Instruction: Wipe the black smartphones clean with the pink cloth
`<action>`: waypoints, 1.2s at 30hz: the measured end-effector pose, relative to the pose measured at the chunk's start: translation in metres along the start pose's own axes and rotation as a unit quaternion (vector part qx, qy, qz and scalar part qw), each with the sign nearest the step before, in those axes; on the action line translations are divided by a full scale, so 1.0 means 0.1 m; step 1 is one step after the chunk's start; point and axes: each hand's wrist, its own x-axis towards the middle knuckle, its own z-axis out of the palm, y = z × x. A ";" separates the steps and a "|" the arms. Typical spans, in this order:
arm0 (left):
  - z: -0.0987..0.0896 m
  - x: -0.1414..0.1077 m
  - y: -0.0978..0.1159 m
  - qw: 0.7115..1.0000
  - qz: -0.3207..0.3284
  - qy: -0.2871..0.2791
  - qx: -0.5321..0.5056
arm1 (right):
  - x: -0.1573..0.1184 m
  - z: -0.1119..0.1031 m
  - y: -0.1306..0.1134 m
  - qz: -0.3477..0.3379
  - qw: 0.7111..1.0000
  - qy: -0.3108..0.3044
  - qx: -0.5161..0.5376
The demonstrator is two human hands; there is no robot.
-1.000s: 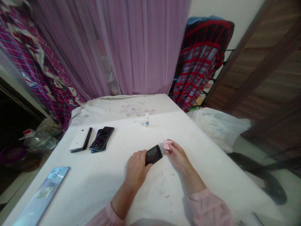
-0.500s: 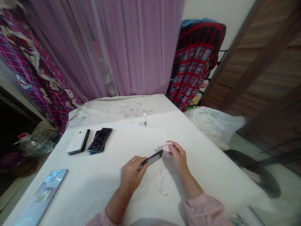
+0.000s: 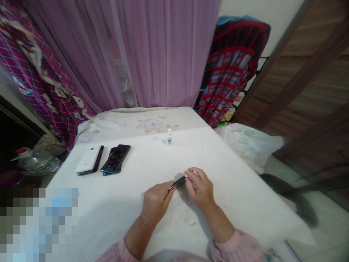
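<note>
A dark phone was held edge-up and tilted just above the counter, between the two hands. The left hand had its fingers closed around the phone's near end. At the far end, the right hand had its fingers bent and drawn together on a small pink piece, mostly hidden by them. Beyond the hands, a small white bottle stood upright. To the left lay two overlapping pairs of phones: a black-screened phone on top of one pair, a white phone on top of the other. A purple curtain hung behind the counter, and a plastic bag sat by its right edge.
</note>
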 end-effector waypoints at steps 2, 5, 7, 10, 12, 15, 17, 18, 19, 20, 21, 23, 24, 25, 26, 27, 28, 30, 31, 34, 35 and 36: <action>0.00 0.00 0.00 1.000 0.004 0.003 0.008 | 0.00 0.00 0.00 0.000 1.000 0.001 -0.002; 0.01 0.00 0.01 1.000 0.015 0.007 0.017 | -0.01 0.01 -0.04 -0.011 1.000 -0.005 -0.002; 0.01 0.00 0.01 1.000 0.016 0.004 0.017 | -0.02 0.03 -0.08 -0.024 0.999 -0.021 0.003; 0.02 -0.01 0.00 1.000 0.012 -0.001 0.017 | -0.05 0.04 -0.13 -0.036 0.998 -0.047 0.019; 0.02 -0.02 0.00 1.000 0.012 -0.001 0.015 | -0.05 0.03 -0.12 -0.034 0.998 -0.050 0.019; 0.02 -0.01 0.00 1.000 0.012 0.003 0.011 | -0.03 0.01 -0.05 -0.022 0.999 -0.025 0.002; 0.02 -0.01 0.00 1.000 0.010 0.005 0.011 | -0.02 0.00 -0.01 -0.010 1.000 -0.008 -0.005; 0.02 -0.01 0.01 1.000 0.010 0.004 0.010 | -0.02 0.00 -0.01 -0.008 1.000 -0.004 -0.006; 0.02 -0.01 0.01 1.000 0.010 0.004 0.010 | -0.02 0.00 -0.03 -0.008 1.000 -0.003 -0.005; 0.02 -0.01 0.01 1.000 0.010 0.003 0.010 | -0.02 0.01 -0.05 -0.011 1.000 -0.006 -0.001; 0.02 -0.01 0.01 1.000 0.011 0.002 0.009 | -0.03 0.01 -0.08 -0.017 1.000 -0.011 0.003; 0.02 -0.01 0.01 1.000 0.014 0.004 0.011 | -0.04 0.03 -0.16 -0.030 0.999 -0.024 0.014; 0.02 -0.01 0.01 1.000 0.017 0.007 0.012 | -0.04 0.03 -0.18 -0.036 0.999 -0.031 0.020; 0.02 -0.01 0.01 1.000 0.019 0.010 0.013 | -0.05 0.03 -0.19 -0.041 0.998 -0.038 0.025; 0.03 -0.01 0.01 1.000 0.020 0.013 0.014 | -0.05 0.02 -0.19 -0.044 0.998 -0.041 0.028; 0.03 -0.01 0.01 1.000 0.021 0.015 0.014 | -0.04 0.02 -0.17 -0.045 0.998 -0.040 0.027; 0.03 -0.01 0.00 1.000 0.021 0.016 0.014 | -0.03 0.01 -0.14 -0.042 0.998 -0.035 0.024; 0.03 -0.01 0.00 1.000 0.021 0.018 0.013 | -0.01 -0.02 -0.07 -0.030 0.999 -0.015 0.012; 0.03 -0.01 0.00 1.000 0.021 0.019 0.012 | -0.01 -0.03 -0.04 -0.024 1.000 -0.005 0.007; 0.03 0.00 0.01 0.999 0.025 0.024 0.010 | 0.00 -0.03 -0.05 -0.017 1.000 0.004 0.010; 0.03 0.00 0.01 0.999 0.027 0.023 0.008 | -0.01 -0.03 -0.08 -0.020 1.000 -0.002 0.015; 0.02 0.00 0.01 0.999 0.028 0.021 0.006 | -0.02 -0.02 -0.13 -0.023 0.999 -0.010 0.020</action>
